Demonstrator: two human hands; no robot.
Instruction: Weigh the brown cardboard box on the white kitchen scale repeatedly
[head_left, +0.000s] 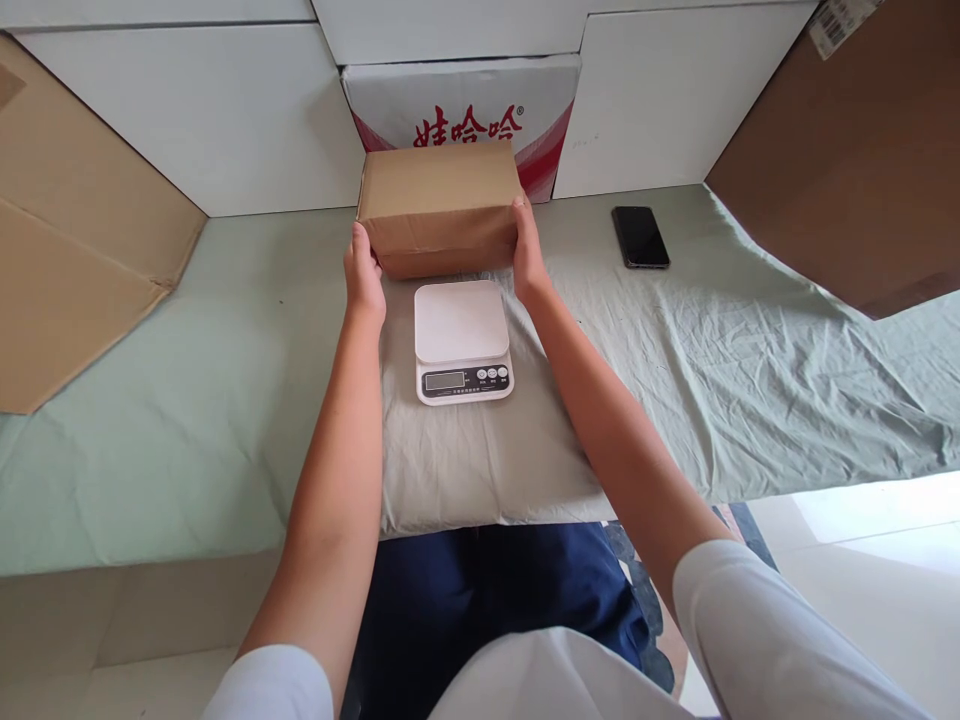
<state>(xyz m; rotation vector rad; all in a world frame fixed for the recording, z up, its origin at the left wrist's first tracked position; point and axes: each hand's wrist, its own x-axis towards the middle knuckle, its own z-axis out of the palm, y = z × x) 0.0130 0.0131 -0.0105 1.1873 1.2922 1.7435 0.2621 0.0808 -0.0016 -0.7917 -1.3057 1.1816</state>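
Note:
A brown cardboard box (439, 205) sits at the far middle of the cloth-covered table. My left hand (364, 275) presses flat against its left side. On the opposite side my right hand (527, 252) presses against the box, so both hands grip it between them. Just in front of the box lies a white digital kitchen scale (460, 338) with nothing on its platform; its display and buttons face me. The scale rests on a grey folded cloth pad (465, 470).
A black phone (640, 237) lies to the right on the green sheet (750, 350). White boxes (225, 120) and a red-printed carton (465, 100) line the back. Cardboard sheets lean at the left (67, 240) and right (855, 150).

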